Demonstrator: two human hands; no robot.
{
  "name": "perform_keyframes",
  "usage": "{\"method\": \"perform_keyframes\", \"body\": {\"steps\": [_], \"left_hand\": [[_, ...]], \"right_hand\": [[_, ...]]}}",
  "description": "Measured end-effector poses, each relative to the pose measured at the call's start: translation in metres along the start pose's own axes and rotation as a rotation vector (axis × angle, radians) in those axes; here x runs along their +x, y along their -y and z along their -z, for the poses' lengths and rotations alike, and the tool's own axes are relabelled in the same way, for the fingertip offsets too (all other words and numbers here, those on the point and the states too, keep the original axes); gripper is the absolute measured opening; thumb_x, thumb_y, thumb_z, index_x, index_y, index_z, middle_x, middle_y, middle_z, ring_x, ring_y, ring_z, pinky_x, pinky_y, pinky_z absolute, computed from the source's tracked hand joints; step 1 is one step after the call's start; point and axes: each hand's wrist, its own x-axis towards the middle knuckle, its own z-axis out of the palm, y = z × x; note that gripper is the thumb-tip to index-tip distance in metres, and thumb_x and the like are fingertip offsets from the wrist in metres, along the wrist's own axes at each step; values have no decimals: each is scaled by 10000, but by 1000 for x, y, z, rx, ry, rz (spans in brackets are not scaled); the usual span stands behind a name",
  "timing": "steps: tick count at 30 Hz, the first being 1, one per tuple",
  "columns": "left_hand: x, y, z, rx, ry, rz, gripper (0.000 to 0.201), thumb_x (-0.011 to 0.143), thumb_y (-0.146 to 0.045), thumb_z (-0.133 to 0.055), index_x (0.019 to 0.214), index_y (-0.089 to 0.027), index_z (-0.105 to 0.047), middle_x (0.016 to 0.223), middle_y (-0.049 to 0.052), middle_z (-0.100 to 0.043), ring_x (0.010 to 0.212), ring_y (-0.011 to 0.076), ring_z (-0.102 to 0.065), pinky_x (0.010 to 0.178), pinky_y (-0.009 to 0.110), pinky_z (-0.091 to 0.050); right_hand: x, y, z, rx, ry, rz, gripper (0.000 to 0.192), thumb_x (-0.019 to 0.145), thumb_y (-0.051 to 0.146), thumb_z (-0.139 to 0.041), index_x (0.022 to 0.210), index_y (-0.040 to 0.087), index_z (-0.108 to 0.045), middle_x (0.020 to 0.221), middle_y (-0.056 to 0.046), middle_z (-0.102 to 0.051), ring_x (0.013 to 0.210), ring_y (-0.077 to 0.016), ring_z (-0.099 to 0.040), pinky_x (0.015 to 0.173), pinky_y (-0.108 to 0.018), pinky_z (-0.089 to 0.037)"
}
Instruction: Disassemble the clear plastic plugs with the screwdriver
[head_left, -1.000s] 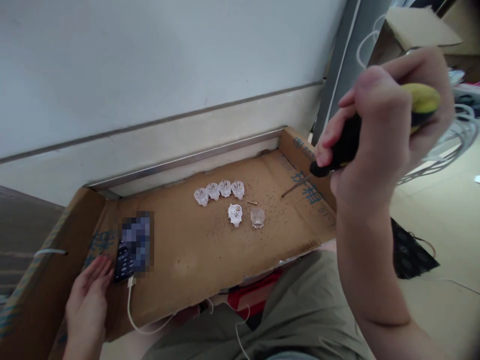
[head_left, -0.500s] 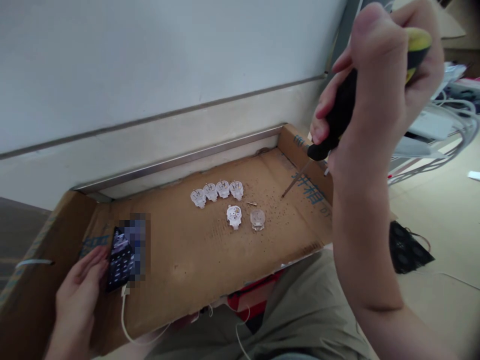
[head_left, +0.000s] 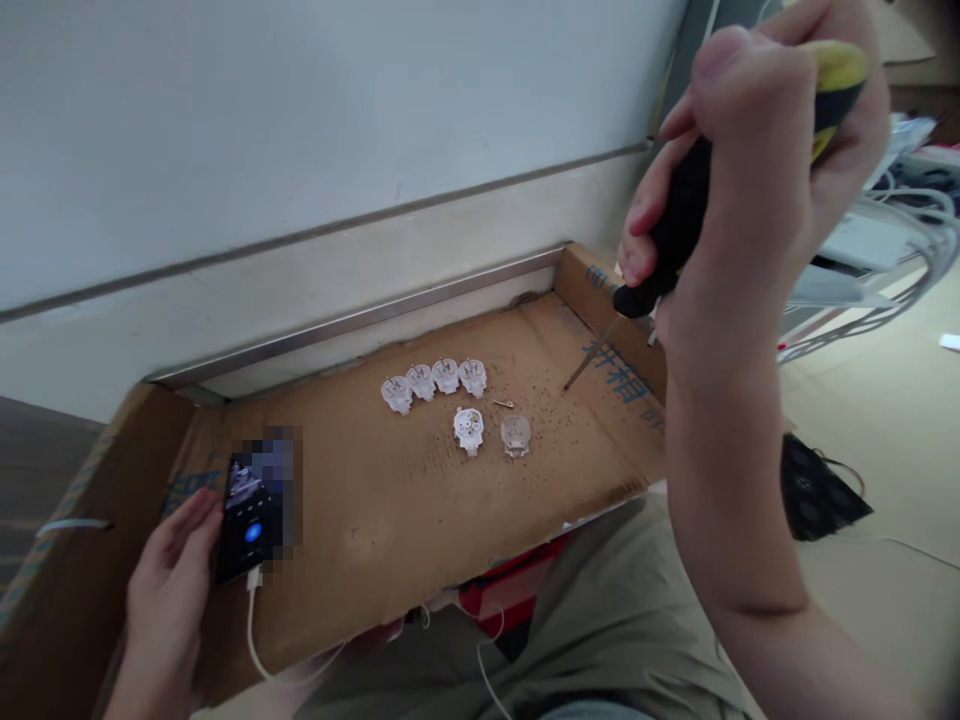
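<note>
Fingers: my right hand [head_left: 757, 190] clenched on screwdriver [head_left: 679, 235], tip down, raised clear of parts [head_left: 450, 400] | left hand [head_left: 172, 590] loose, steadying phone [head_left: 247, 515].

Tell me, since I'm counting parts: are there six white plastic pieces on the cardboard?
Yes, four white plastic pieces sit in a row on the cardboard, with two more just below them.
</note>
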Motion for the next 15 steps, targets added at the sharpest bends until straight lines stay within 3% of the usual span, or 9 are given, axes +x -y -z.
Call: {"method": "perform_keyframes", "body": {"steps": [3,7,9,12,15], "left_hand": [[-12,1,3,98,28,-53,641,692,-375,-649,1282,-147,-542,1362,86,-539,1271,243,-472,1103,370,-328],[-14,5,6,104,99,-35,717,670,-365,-658,1339,-175,-485,1422,66,-477,1302,254,-435,1114,386,-315],[-12,7,6,95,109,-29,718,663,-375,-658,1335,-185,-491,1423,56,-477,1304,258,-433,1121,398,-304],[-10,9,6,87,103,-23,738,639,-378,-675,1327,-178,-498,1423,63,-477,1305,258,-432,1123,398,-300],[-10,9,6,71,114,-25,751,626,-358,-684,1328,-171,-493,1427,67,-471,1315,246,-420,1125,387,-293]], "right_hand": [[2,1,7,62,68,-55,209,851,189,-464,673,219,-359,550,31,-282,399,-82,-415,315,-236,-269],[3,11,17,200,376,-237,149,804,290,-511,709,216,-424,490,54,-369,340,-76,-356,275,-224,-232],[3,16,21,241,509,-342,258,803,413,-550,718,215,-408,463,64,-408,330,-76,-324,295,-222,-231],[1,16,25,248,496,-385,459,750,567,-605,646,197,-354,445,59,-399,326,-73,-323,300,-219,-227],[-4,9,25,246,377,-374,469,709,555,-657,624,176,-397,487,44,-402,333,-77,-381,291,-221,-239]]}}
